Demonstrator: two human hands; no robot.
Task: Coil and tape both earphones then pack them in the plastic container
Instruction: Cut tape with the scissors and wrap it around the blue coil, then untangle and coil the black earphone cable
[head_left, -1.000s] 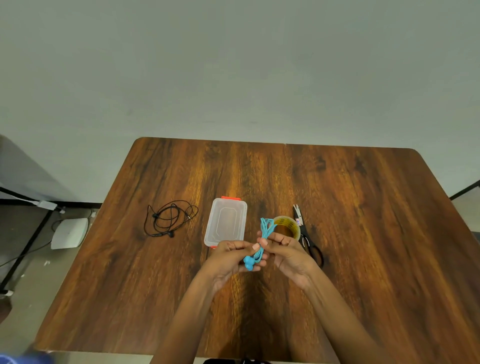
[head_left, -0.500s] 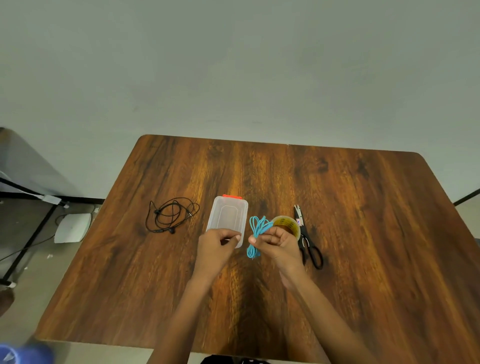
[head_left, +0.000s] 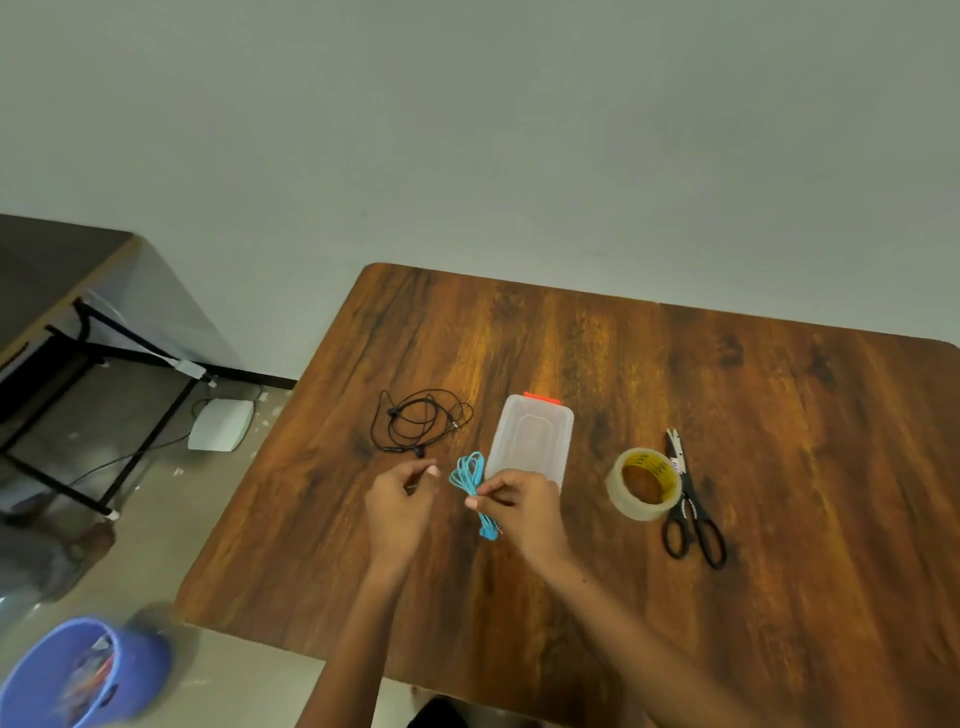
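A: Where is the blue earphone (head_left: 470, 486)?

B: In the right hand (head_left: 524, 506). Thumb and forefinger pinch the bundle at its middle; the loops fan out above the fingers and the ends hang below, over the table (head_left: 779, 597).

A: And the left hand (head_left: 400, 506)?

B: Just left of the bundle, apart from it. Its fingers are curled, with thumb and fingertips drawn close together. I see nothing between them, though the spot is small and a little blurred.

A: Is the box (head_left: 532, 439) near?

B: Right behind the right hand, which covers its near end. It is clear plastic with its lid on and a red clip at the far end.

A: The other earphone?

B: The black earphone (head_left: 421, 423) lies loose on the table, left of the box and beyond the left hand, touching neither.

A: Tape (head_left: 644, 483)?

B: A roll of clear tape lies flat to the right of the box, well apart from the hands. Black scissors (head_left: 688, 504) lie just beside it on the right, blades pointing away.

A: Anything off the table?

B: A blue bucket (head_left: 78, 675) on the floor at lower left, blurred, and a white device (head_left: 221, 426) under a dark desk (head_left: 47, 265).
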